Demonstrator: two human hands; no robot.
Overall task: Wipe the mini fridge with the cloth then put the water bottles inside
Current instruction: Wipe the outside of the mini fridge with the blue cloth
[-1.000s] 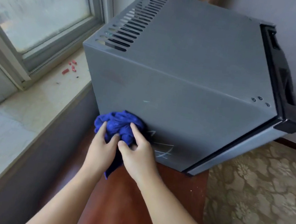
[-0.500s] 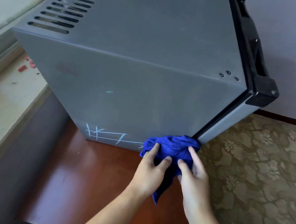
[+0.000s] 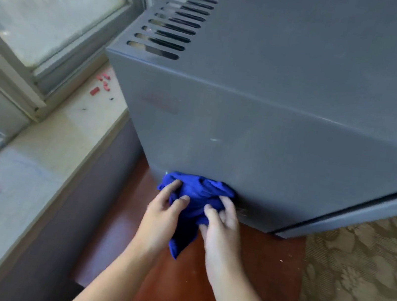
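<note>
My left hand (image 3: 162,218) and right hand (image 3: 222,228) both clutch the bunched blue cloth (image 3: 196,197), pressing it against the low side of the grey fridge (image 3: 261,124) just ahead, above the red-brown surface (image 3: 195,293).

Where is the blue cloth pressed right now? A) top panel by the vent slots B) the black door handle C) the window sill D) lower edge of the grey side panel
D: both the left hand and right hand bunch the blue cloth against the bottom of the mini fridge side panel, just above the wooden table.
</note>
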